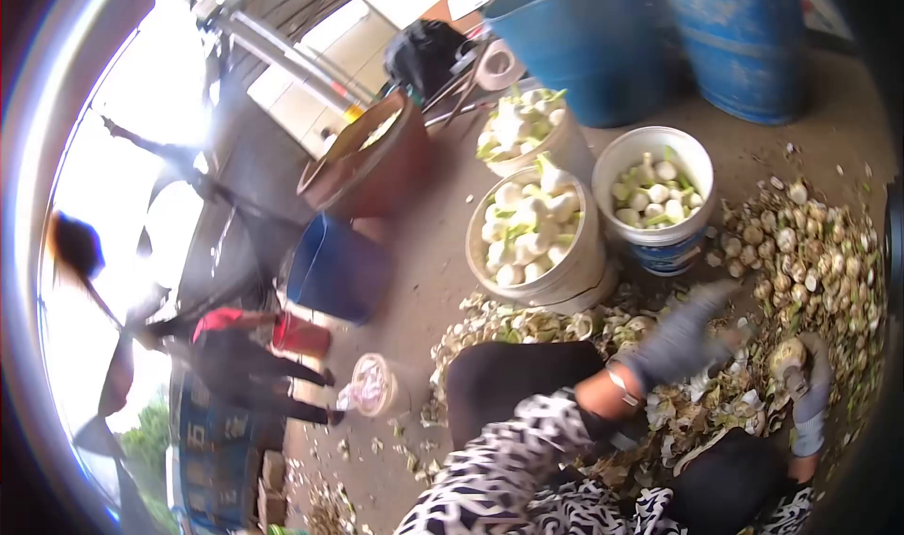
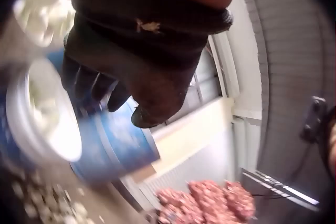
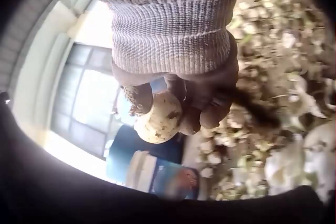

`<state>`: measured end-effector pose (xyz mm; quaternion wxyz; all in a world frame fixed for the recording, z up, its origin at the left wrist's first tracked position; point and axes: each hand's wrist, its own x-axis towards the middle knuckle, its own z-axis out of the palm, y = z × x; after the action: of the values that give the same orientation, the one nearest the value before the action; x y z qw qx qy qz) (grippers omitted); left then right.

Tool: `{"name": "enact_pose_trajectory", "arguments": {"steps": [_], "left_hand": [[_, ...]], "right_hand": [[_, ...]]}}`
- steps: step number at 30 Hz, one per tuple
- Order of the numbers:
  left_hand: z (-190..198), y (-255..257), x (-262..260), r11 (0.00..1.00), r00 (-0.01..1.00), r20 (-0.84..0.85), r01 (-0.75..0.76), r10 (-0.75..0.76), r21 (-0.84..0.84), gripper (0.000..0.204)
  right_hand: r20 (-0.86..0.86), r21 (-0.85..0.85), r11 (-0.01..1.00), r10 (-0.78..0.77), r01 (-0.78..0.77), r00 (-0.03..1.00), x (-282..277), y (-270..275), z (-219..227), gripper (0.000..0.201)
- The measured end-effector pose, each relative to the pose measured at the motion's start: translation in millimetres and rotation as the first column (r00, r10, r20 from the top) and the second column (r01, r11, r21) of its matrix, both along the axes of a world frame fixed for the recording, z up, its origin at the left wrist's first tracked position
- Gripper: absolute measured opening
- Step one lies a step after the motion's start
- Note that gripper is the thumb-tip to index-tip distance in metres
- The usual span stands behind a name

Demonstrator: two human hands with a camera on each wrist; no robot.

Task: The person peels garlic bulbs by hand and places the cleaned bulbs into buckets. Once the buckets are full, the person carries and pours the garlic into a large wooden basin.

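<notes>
My gloved right hand (image 1: 812,398) grips a pale, dirt-marked bulb (image 1: 787,354). The right wrist view shows the same bulb (image 3: 161,121) pinched between thumb and fingers of that hand (image 3: 178,71), roots by the thumb. A dark, blurred strip beside those fingers is too unclear to name. My left hand (image 1: 680,339), gloved and with a bracelet at the wrist, is held above the peelings (image 1: 692,422), left of the bulb. In the left wrist view the left hand (image 2: 131,61) has loosely bent fingers, and no held object shows.
Heaped bulbs (image 1: 810,252) lie at the right. Ahead stand a white bucket (image 1: 664,243) and two tubs of trimmed white bulbs, the nearer tub (image 1: 565,285) beside it. Blue barrels (image 1: 744,55) are behind. A person (image 1: 250,375) bends at the left near a red bucket (image 1: 303,335).
</notes>
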<state>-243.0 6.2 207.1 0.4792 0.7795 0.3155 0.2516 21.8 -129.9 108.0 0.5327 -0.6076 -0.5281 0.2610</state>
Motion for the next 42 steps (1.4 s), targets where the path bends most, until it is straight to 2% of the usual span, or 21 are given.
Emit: {"name": "enact_pose_trajectory", "arguments": {"steps": [3, 6, 7, 8, 10, 13, 17, 23, 27, 28, 29, 30, 31, 32, 33, 35, 36, 38, 39, 40, 42], "left_hand": [[35, -67, 30, 0.883, 0.931, 0.364, 0.180, -0.011, -0.434, 0.076], [39, -90, 21, 0.905, 0.711, 0.685, 0.172, 0.160, -0.389, 0.080], [50, -93, 7, 0.914, 0.697, 0.699, 0.162, 0.160, -0.371, 0.080], [59, -98, -10, 0.959, 0.759, 0.643, 0.093, 0.106, -0.269, 0.080], [78, -107, -41, 0.993, 0.911, 0.410, -0.083, 0.044, 0.078, 0.079], [99, -133, -65, 0.909, 0.941, 0.339, -0.120, -0.025, 0.400, 0.073], [98, -156, -82, 0.903, 0.953, 0.292, -0.059, -0.075, 0.425, 0.072], [81, -168, -95, 0.856, 0.974, 0.219, -0.070, -0.051, 0.512, 0.074], [69, -167, -100, 0.836, 0.974, 0.214, -0.051, -0.080, 0.547, 0.073], [62, -164, -102, 0.836, 0.963, 0.251, -0.056, -0.099, 0.546, 0.074], [53, -155, -99, 0.859, 0.944, 0.297, -0.027, -0.147, 0.512, 0.071], [64, -151, -102, 0.971, 0.911, 0.349, 0.168, -0.218, 0.168, 0.067], [68, -148, -105, 0.884, 0.829, 0.511, 0.397, -0.228, -0.248, 0.067], [66, -142, -96, 0.676, 0.756, 0.644, 0.537, -0.119, -0.505, 0.075], [66, -134, -104, 0.395, 0.728, 0.686, 0.624, 0.020, -0.674, 0.075], [51, -139, -90, 0.424, 0.714, 0.696, 0.610, 0.073, -0.670, 0.077], [54, -140, -90, 0.399, 0.704, 0.710, 0.645, 0.023, -0.652, 0.075], [38, -138, -91, 0.380, 0.741, 0.669, 0.604, 0.057, -0.701, 0.070], [28, -137, -90, 0.361, 0.774, 0.626, 0.558, 0.097, -0.747, 0.066], [20, -138, -86, 0.810, 0.928, 0.370, 0.244, -0.036, -0.533, 0.066], [15, -140, -80, 0.745, 0.905, 0.424, 0.267, 0.024, -0.611, 0.062]], "right_hand": [[0.405, 0.134, 0.985, 0.047, -0.111, 0.913, -44, 7, 105, 0.063], [0.823, 0.244, 0.958, -0.122, -0.151, 0.555, -80, -5, 164, 0.067], [0.829, 0.258, 0.951, -0.127, -0.172, 0.544, -87, -12, 172, 0.067], [0.538, 0.257, 0.927, 0.096, -0.272, 0.837, -93, -19, 178, 0.066], [-0.092, 0.088, 0.900, 0.434, -0.427, 0.896, -78, -31, 182, 0.065], [0.039, 0.107, 0.993, -0.048, 0.043, 0.998, -99, -53, 149, 0.048], [0.105, 0.135, 0.990, 0.026, -0.040, 0.994, -176, -73, 195, 0.031], [0.232, 0.123, 0.958, -0.281, 0.258, 0.931, -198, -102, 163, 0.022], [0.070, 0.004, 0.976, -0.216, 0.217, 0.974, -207, -103, 167, 0.028], [0.268, 0.084, 0.980, -0.196, 0.179, 0.943, -213, -100, 184, 0.027], [0.334, 0.061, 0.994, -0.110, 0.095, 0.936, -206, -100, 187, 0.024], [0.371, 0.102, 0.995, -0.028, -0.011, 0.928, -193, -102, 182, 0.021], [0.183, -0.068, 0.996, 0.066, -0.054, 0.981, -190, -109, 188, 0.020], [0.298, 0.134, 0.988, 0.030, -0.072, 0.954, -183, -104, 177, 0.021], [0.124, -0.006, 0.989, 0.145, -0.146, 0.982, -177, -108, 172, 0.022], [-0.388, -0.203, 0.946, 0.158, -0.252, 0.908, -169, -112, 157, 0.022], [-0.390, -0.201, 0.949, 0.149, -0.242, 0.909, -171, -110, 153, 0.022], [-0.738, -0.101, 0.968, 0.081, -0.228, 0.670, -181, -107, 144, 0.020], [-0.740, -0.100, 0.970, 0.077, -0.222, 0.669, -182, -107, 134, 0.020], [-0.654, -0.080, 0.986, 0.060, -0.148, 0.754, -181, -105, 123, 0.019], [-0.484, -0.186, 0.982, -0.058, -0.038, 0.873, -179, -104, 101, 0.021]]}}
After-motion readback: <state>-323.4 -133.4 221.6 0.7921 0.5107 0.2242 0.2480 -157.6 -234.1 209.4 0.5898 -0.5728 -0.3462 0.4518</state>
